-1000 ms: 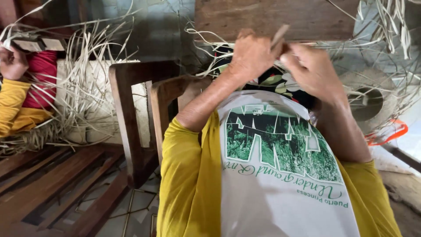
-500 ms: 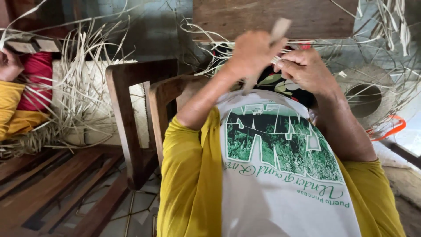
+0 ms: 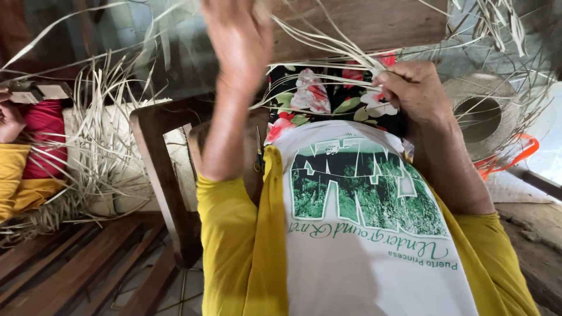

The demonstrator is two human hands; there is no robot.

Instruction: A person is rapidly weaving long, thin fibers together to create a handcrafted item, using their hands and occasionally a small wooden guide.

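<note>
Fanning out pale, thin straw strips (image 3: 328, 47) from the right hand (image 3: 413, 90).

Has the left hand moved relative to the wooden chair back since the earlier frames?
Yes. The left hand has risen, pulling pale straw strips up and away from the wooden chair back, while the right hand stays low.
</note>
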